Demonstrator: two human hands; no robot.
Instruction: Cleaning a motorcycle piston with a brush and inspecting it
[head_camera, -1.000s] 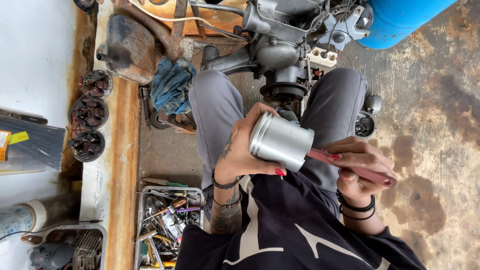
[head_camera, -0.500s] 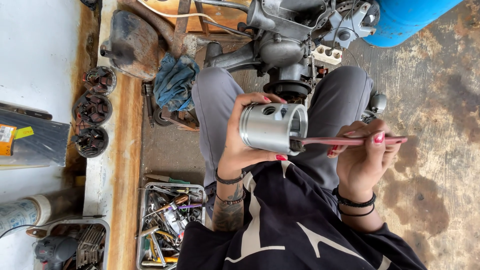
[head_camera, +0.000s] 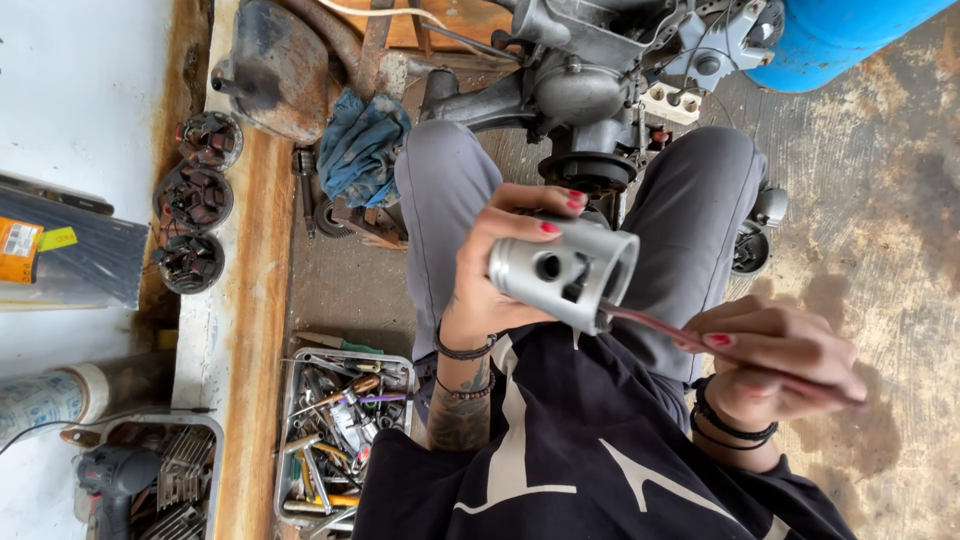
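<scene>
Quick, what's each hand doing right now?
Left hand: closed around a silver piston.
Right hand: closed on a thin reddish tool whose tip touches the piston's rim.

Blue barrel (head_camera: 840, 35) cut off by top edge.

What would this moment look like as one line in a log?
left hand: holds piston | right hand: holds thin red tool, tip at piston's open end | engine on floor ahead | tool tray beside knee

The piston (head_camera: 565, 270) sits in the left hand (head_camera: 495, 290), above the lap, with the engine (head_camera: 590, 70) beyond the knees. The right hand (head_camera: 775, 365) holds a thin tool (head_camera: 650, 322) touching the piston's rim. A tray of tools (head_camera: 335, 435) lies on the floor left of the person.
</scene>
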